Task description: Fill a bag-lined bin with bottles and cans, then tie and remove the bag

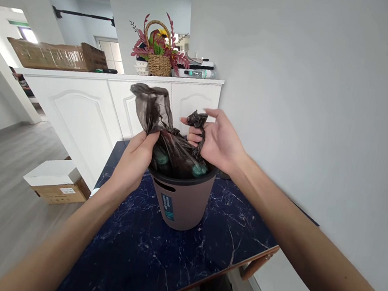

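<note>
A thin black plastic garbage bag (181, 151) sits in a mauve trash can (186, 204) with a dark rim and a blue label. Greenish items show dimly through the plastic. At the can's left side my left hand (137, 155) is closed on the bag, and a loose flap of it rises above the fingers. My right hand (218, 139), over the right of the rim, has a twisted end of the bag across its curled fingers, with the thumb apart. The can stands upright on a dark blue marbled table (137, 248).
Behind the table is a white cabinet (78, 101) bearing a cardboard box (55, 55), a flower basket (159, 64) and a plastic bottle (203, 73). Another box (56, 182) lies on the floor at left. A grey wall (309, 108) borders the right side.
</note>
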`<move>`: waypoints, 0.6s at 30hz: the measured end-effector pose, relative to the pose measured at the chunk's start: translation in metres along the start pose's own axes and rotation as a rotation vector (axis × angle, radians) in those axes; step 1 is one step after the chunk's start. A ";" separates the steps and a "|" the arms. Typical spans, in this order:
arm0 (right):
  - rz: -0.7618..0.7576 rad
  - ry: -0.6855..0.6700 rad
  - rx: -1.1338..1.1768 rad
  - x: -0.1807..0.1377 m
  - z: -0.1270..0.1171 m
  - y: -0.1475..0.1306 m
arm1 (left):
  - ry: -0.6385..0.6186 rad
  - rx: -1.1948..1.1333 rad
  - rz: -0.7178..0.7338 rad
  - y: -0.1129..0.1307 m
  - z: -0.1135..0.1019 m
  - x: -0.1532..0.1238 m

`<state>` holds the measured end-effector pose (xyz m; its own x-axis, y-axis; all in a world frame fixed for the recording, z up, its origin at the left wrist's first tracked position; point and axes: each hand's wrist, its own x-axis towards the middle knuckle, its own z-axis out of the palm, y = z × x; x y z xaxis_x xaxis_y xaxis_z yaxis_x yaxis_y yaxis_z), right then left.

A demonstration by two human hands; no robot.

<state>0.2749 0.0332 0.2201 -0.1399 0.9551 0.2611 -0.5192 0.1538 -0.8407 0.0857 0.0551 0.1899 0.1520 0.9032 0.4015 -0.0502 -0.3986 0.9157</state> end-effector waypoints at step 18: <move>-0.140 0.073 -0.022 0.005 -0.021 0.014 | -0.376 -0.306 0.003 0.014 -0.004 0.007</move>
<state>0.2848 0.0456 0.1991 -0.0055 0.9397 0.3421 -0.5110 0.2914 -0.8087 0.0816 0.0568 0.2055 0.4948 0.7596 0.4221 -0.3307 -0.2846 0.8998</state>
